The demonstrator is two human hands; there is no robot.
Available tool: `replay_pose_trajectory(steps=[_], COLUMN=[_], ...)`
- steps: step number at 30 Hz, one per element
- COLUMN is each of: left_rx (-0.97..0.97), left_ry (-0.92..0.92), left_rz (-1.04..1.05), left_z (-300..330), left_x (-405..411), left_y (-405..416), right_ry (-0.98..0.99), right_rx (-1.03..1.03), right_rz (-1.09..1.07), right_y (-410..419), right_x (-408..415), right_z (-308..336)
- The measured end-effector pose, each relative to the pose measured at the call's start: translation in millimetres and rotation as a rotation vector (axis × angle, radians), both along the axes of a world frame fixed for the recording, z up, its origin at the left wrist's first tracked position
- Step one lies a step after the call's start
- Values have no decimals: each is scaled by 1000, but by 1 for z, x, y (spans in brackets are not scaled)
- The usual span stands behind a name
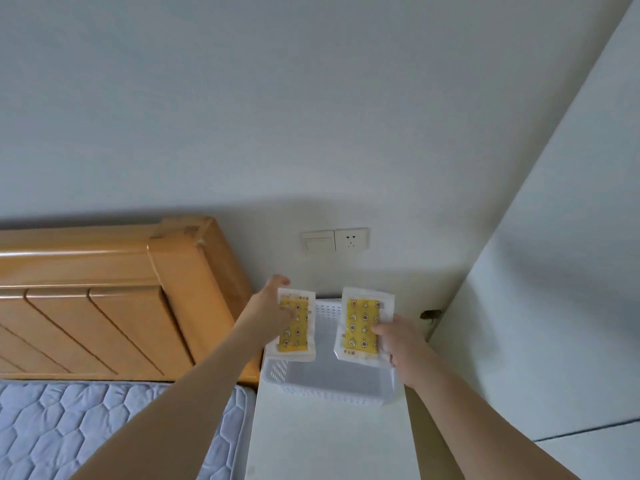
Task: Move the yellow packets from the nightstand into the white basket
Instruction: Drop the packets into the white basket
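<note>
My left hand [273,304] grips a yellow packet [298,336] with a clear white border, held upright above the left side of the white basket [329,384]. My right hand [398,344] pinches a second yellow packet [362,323] by its right edge, over the basket's right side. Both packets hang in the air above the basket's open top. The perforated basket stands at the back of the white nightstand [329,441], against the wall. Its inside, as far as it shows, holds nothing.
A wooden headboard [104,299] and a quilted blue-grey mattress [104,424] lie to the left of the nightstand. A wall switch and socket [334,239] sit above the basket. A white panel [554,306] stands close on the right.
</note>
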State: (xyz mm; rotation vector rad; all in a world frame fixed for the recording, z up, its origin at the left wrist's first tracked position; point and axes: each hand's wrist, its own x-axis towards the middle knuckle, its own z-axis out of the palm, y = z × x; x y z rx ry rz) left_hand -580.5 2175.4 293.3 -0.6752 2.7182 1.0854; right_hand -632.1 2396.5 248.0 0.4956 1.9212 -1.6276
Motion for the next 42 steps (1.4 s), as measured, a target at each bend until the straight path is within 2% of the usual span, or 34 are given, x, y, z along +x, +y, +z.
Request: replay_pose_trajectory(steps=[9, 15, 21, 24, 26, 28, 32, 37, 42], left_rx=[-141, -99, -177, -398, -585, -669, -584, -691, -657], left_ry=[-308, -427, -402, -444, -439, -457, -533, -598, -627], left_rz=[-195, -169, -190, -275, -415, -546, -654, -721, -733], left_z=[-201, -291, -316, -310, -307, -310, -316, -321, -336], left_x=[-63, -67, -86, -87, -81, -73, -67, -70, -70], left_y=[-12, -23, -22, -12, -5, -2, -8, -12, -20], right_ry=[-151, -169, -200, -233, -247, -258, -272, -260, -272], right_rx=[174, 254, 361, 331, 313, 297, 264, 268, 249], right_rz=[117, 153, 207, 201, 189, 158, 122, 86, 82], right_y=[-55, -72, -76, -74, -72, -72, -72, -78, -90], right_x=[-28, -39, -52, -52, -51, -51, -56, -61, -62], right_z=[-183, -264, -308, -314, -316, -320, -325, -321, -328])
